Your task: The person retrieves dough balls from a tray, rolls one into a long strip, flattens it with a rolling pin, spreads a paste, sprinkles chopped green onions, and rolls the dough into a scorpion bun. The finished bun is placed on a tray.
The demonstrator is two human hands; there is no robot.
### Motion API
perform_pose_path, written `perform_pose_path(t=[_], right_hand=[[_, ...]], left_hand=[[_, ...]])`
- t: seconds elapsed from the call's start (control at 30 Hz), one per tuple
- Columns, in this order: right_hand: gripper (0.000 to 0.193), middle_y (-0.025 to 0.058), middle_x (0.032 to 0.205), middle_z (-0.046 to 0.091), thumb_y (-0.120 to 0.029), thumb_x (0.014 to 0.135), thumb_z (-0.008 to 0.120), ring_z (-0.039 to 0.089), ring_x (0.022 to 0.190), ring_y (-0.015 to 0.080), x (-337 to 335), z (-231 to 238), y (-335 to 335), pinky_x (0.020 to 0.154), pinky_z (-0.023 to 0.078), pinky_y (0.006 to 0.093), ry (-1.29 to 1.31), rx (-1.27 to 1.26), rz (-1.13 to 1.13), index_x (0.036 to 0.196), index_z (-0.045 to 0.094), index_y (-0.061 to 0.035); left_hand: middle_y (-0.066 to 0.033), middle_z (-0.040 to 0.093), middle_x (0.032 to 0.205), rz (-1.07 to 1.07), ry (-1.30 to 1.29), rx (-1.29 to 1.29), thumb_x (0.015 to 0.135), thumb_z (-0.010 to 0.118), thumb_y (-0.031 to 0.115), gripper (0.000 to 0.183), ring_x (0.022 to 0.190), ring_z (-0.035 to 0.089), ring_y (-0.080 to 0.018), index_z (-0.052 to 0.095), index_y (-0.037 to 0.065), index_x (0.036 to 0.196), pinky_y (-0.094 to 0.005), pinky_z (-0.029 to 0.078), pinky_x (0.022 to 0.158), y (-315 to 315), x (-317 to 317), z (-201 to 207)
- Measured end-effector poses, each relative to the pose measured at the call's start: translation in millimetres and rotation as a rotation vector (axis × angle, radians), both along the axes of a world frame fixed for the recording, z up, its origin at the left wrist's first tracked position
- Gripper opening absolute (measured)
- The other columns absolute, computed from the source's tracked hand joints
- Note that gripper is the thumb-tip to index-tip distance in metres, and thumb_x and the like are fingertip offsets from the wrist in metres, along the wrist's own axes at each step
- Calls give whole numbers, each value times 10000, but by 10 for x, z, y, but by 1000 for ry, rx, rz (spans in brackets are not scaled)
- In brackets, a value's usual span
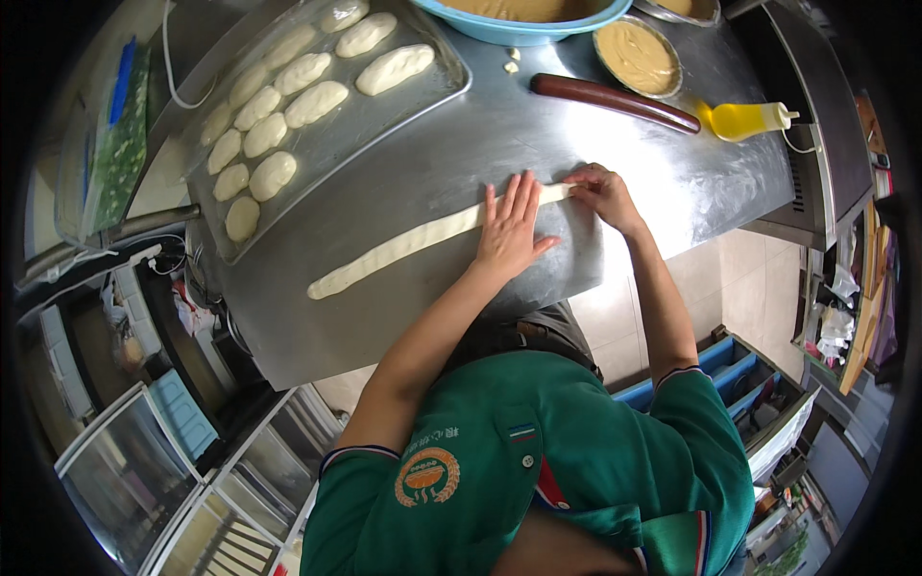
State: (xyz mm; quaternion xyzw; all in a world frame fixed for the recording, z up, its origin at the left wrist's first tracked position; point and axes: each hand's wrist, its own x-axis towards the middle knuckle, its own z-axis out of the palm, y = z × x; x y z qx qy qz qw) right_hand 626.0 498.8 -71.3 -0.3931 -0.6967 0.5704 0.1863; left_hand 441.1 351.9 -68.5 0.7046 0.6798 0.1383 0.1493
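A long, narrow strip of pale dough (399, 248) lies slantwise across the metal table (384, 331). My left hand (511, 228) rests flat on the strip with its fingers spread, toward the strip's right part. At the right end my right hand (603, 195) has its fingers closed in a pinch on the dough tip. A reddish-brown rolling pin (615, 103) lies beyond my hands. Several oval dough pieces (317, 103) sit on an oiled metal tray (348, 137) at the far left.
Beyond the rolling pin stand a bowl of tan paste (638, 58), a blue basin (523, 31) and a squeeze bottle of yellow oil (749, 121). Two small dough scraps (512, 60) lie near the basin. A bag of chopped greens (120, 154) is at the left. Blue drawers (730, 370) stand lower right.
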Motion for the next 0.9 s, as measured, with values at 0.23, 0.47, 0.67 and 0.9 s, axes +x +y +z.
perform_pose_path(t=[0.23, 0.47, 0.67, 0.9], right_hand=[[285, 163, 973, 668, -20, 808, 663, 674, 828, 284, 100, 216, 80, 760, 555, 365, -370, 400, -181, 1090, 702, -35], [353, 183, 1286, 653, -207, 1071, 422, 657, 1160, 286, -182, 287, 28, 978, 541, 387, 927, -1082, 322, 1283, 575, 31], [388, 128, 1127, 718, -294, 1072, 461, 702, 963, 212, -540, 88, -265, 856, 566, 325, 333, -732, -192, 1296, 585, -2], [251, 96, 1000, 718, -170, 976, 632, 683, 865, 226, -1579, 227, -1288, 821, 538, 380, -16, 316, -69, 1175, 656, -19]], left_hand=[[-110, 177, 1676, -104, -156, -45, 886, 695, 479, 845, 1539, 181, -317, 357, 84, 1552, -626, 106, 1215, 353, 402, 135], [-215, 560, 1381, 548, -31, 269, 886, 662, 120, 473, 1301, 507, -402, 573, 1, 1335, -497, 402, 1090, -1156, -1501, 11], [-150, 605, 1098, 884, 165, 169, 881, 729, 110, 224, 998, 597, -299, 623, 15, 1054, -412, 490, 862, -2546, -2655, -52], [-38, 612, 942, 1024, -862, 189, 877, 695, -44, 227, 825, 588, -111, 585, 39, 1057, -243, 488, 732, -2729, -2920, -355]])
